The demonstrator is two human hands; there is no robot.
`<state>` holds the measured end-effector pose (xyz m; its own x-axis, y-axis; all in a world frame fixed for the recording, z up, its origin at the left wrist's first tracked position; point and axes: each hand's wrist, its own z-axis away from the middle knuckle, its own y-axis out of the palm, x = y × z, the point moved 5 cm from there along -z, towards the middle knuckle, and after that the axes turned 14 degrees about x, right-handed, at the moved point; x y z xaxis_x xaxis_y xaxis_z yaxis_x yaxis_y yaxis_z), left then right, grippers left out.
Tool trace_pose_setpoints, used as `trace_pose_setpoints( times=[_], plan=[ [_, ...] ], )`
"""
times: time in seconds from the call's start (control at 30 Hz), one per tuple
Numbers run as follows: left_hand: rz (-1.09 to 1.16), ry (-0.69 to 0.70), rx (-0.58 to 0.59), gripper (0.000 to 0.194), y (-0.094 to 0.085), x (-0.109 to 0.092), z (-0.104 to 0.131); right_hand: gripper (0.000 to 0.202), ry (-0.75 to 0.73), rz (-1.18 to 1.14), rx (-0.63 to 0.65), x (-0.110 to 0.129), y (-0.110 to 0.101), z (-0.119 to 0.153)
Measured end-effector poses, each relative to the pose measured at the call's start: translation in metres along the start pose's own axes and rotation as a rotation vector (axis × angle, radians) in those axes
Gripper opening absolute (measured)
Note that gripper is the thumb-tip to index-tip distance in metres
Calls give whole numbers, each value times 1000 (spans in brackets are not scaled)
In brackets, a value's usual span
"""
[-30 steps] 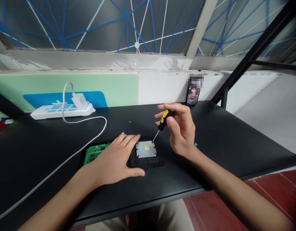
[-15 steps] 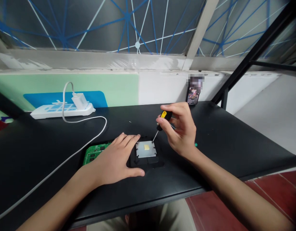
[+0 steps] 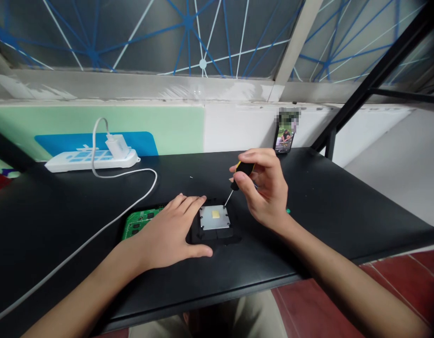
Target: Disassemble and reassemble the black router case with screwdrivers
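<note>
My right hand point(image 3: 268, 188) grips the black-and-yellow handle of a screwdriver point(image 3: 243, 169) between thumb and fingers. The tool is tilted, its thin shaft running down to the upper right corner of a silver metal plate point(image 3: 206, 224). A pale yellow square pad point(image 3: 216, 214) sits in the middle of the plate, with dark screws or notches around the edges. Under the plate is a black housing point(image 3: 222, 236). My left hand point(image 3: 167, 232) lies flat over the housing's left part, fingers stretched out and thumb apart. Partly beneath that hand shows a green circuit board point(image 3: 139, 220).
A white power strip point(image 3: 79, 162) with a plugged-in charger point(image 3: 117, 145) stands at the back left of the black table point(image 3: 273, 263). Its white cable point(image 3: 125, 209) curves across the left side. A phone point(image 3: 285, 134) leans on the wall; a small green item point(image 3: 288, 211) lies beside my right wrist.
The screwdriver's handle has turned in my right fingers, so less yellow shows. The tip stays at the plate's corner, and my left hand stays in place. The phone's picture has changed.
</note>
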<state>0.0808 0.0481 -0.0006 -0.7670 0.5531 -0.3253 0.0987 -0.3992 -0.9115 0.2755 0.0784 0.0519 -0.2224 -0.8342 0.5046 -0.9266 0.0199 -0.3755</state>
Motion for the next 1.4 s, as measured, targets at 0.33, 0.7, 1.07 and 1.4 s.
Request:
trace_pose_setpoints(
  times=[0.33, 0.7, 1.07, 1.4],
  plan=[
    [11, 29, -37, 99, 0, 1, 1, 35, 41, -37, 58, 2, 0, 1],
    [-32, 29, -27, 100, 1, 1, 1, 40, -19, 45, 11, 0, -2, 1],
    [-14, 14, -17, 100, -1, 0, 1, 31, 33, -90, 99, 2, -1, 2],
    [-23, 23, -25, 100, 1, 1, 1, 31, -14, 21, 7, 7, -6, -4]
  ],
)
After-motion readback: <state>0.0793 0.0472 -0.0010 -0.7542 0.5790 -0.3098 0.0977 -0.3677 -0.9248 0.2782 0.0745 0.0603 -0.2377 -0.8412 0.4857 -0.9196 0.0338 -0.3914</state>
